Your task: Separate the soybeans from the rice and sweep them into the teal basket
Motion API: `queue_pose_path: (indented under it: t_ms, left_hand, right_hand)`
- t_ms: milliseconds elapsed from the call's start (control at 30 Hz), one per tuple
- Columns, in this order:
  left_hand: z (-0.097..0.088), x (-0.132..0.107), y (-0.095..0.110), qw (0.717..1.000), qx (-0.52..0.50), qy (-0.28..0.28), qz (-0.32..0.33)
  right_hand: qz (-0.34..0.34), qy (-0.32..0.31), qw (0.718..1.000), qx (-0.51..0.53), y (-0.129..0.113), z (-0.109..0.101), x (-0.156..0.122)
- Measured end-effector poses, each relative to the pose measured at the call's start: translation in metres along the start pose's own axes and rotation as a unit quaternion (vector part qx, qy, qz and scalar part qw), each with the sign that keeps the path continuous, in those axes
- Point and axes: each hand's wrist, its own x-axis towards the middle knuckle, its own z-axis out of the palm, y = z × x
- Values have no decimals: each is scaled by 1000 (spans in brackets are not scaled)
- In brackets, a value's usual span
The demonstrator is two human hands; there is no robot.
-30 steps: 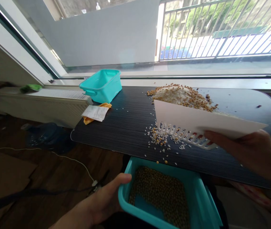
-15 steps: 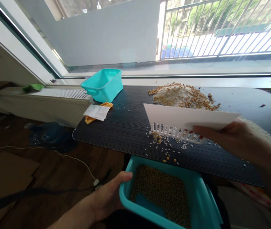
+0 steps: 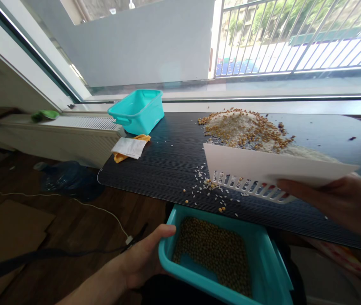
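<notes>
My left hand [image 3: 148, 254] grips the left rim of a turquoise plastic bin [image 3: 196, 281], thumb over the edge. Inside that bin lies a layer of brownish peas or beans [image 3: 213, 250]. My right hand [image 3: 332, 199] pinches a flat white plastic piece [image 3: 272, 167] with a row of slots along its lower edge. This slotted piece is tilted over the dark table [image 3: 167, 169], above scattered white grains and a few yellow peas [image 3: 221, 209]. Behind it rises a heap of white rice mixed with golden peas [image 3: 240, 127], partly hidden by the piece.
A second turquoise bin [image 3: 145, 116] stands at the table's back left, near a folded white and orange cloth [image 3: 131, 147]. The window runs along the back. Left of the table are a radiator [image 3: 88, 131], a large water bottle [image 3: 69, 178] and a cable on the floor.
My right hand has moved the slotted white piece to the right and slightly nearer. A couple of yellow peas now lie farther left near the table's front edge. My left hand stays on the bin.
</notes>
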Motion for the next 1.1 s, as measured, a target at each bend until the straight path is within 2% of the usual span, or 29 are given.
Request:
queue_pose_path:
  t_ms: [167, 267, 400, 600, 767, 933, 1033, 1100]
  left_hand:
    - [0, 0, 0, 1000, -7, 9, -1]
    - [-2, -4, 2, 1000, -13, 28, -2]
    - [-12, -14, 8, 997, -19, 76, 26]
    - [-29, -25, 10, 994, -31, 91, 58]
    - [-30, -24, 9, 995, -45, 59, 66]
    - [-31, -22, 9, 995, -52, 49, 65]
    - [-33, -23, 9, 996, -47, 51, 61]
    - [-34, -23, 8, 996, -43, 47, 66]
  right_hand:
    - [-15, 23, 1000, 5, 1, -1, -2]
    - [-34, -2, 999, -2, -2, 2, -4]
    - [-60, -21, 998, -2, -5, 3, -6]
    - [-79, -36, 996, 2, -19, 15, -4]
    - [-127, -121, 984, 42, -28, 47, -3]
    - [-139, -195, 971, -25, -39, 76, 1]
    - [-149, -263, 953, -14, -47, 74, 2]
    - [-163, -274, 948, -17, -44, 64, 1]
